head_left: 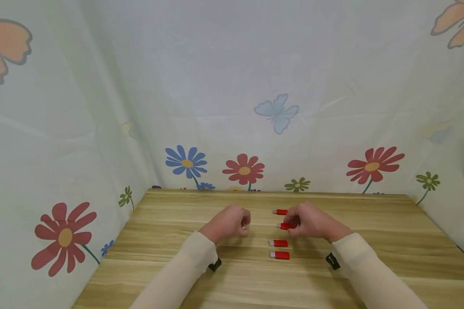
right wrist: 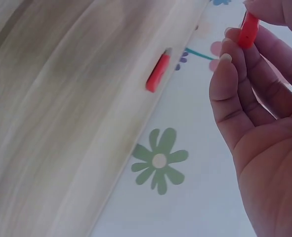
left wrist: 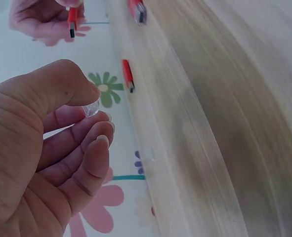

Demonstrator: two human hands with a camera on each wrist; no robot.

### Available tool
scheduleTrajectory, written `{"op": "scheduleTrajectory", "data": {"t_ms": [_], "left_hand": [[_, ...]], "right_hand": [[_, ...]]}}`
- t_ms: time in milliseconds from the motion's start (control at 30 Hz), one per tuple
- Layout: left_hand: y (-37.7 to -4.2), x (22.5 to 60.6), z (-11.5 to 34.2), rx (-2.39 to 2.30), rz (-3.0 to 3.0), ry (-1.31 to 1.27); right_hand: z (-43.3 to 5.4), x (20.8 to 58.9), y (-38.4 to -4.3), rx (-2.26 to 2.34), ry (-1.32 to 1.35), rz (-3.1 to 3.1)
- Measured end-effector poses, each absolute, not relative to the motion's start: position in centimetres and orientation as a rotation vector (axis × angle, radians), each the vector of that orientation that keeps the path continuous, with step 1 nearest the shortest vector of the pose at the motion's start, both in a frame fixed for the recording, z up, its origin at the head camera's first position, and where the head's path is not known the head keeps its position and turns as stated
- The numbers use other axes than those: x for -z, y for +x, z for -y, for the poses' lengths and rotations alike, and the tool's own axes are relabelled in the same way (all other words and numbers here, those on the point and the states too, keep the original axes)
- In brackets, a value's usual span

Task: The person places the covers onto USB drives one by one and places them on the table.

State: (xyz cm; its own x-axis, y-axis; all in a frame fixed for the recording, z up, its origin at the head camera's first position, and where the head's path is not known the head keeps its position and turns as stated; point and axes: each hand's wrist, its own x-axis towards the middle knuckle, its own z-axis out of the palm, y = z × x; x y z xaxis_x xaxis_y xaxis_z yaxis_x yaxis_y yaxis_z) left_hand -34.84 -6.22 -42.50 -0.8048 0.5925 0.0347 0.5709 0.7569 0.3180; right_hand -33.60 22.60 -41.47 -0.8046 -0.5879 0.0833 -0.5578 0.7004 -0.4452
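My right hand (head_left: pixel 310 219) pinches a red USB stick (right wrist: pixel 248 30) between thumb and fingers, its metal plug pointing left toward my other hand in the head view. Between the thumb and index finger of my left hand (head_left: pixel 231 220) is a small clear plastic cap (left wrist: pixel 91 108), mostly covered by the fingers in the head view. Three more red USB sticks lie on the table with their plugs to the left: one farther back (head_left: pixel 281 212), and two nearer, a middle one (head_left: pixel 280 243) and a front one (head_left: pixel 281 255).
The wood-grain table (head_left: pixel 170 214) ends at the back against a white curtain (head_left: pixel 216 86) printed with flowers and butterflies. More curtain hangs along both sides. A dark wrist device (head_left: pixel 215 264) shows under the left sleeve, another (head_left: pixel 333 261) under the right.
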Motion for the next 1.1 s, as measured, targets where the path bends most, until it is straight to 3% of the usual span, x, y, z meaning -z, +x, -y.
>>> {"op": "scheduleTrajectory", "data": {"t_ms": [1100], "left_hand": [[-31.5,41.6,6.1,-0.918,-2.717,1.126]], "right_hand": [[-21.1,40.3,-30.7,0.882,-1.180,-2.754]]}}
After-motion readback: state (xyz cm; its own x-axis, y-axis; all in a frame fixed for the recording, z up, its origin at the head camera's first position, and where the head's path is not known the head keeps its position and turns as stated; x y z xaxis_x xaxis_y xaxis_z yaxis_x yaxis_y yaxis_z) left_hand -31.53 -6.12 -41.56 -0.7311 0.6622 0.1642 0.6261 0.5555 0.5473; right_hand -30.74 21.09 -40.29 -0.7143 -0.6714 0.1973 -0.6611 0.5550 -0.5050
